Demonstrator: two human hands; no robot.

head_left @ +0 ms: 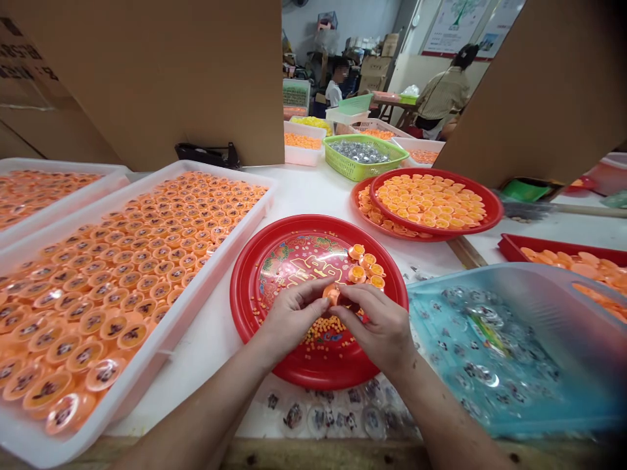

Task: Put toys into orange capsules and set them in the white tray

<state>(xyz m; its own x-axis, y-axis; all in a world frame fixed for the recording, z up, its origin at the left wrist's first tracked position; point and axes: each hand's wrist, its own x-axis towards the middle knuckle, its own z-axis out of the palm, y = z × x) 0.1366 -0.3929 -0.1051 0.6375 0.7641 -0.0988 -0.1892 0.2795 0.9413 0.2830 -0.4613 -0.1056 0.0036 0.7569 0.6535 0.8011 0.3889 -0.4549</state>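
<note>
My left hand (294, 316) and my right hand (375, 323) meet above a red plastic plate (245, 294), their fingertips pinching a small orange capsule (333, 295) from both sides. Tiny orange beads (328, 333) lie scattered on the plate beneath my fingers. Several open orange capsule halves (362, 267) sit on the plate just beyond my right hand. To the left stands a white tray (196, 294) packed with orange capsules. To the right, a pale blue tray (490, 277) holds many clear capsules with dark prints.
Clear printed capsules (333, 419) lie along the front table edge. Behind the plate are a red plate of orange cups (435, 175) and a green basket (365, 156). Cardboard dividers (147, 78) flank the view. Two people (441, 94) sit in the background.
</note>
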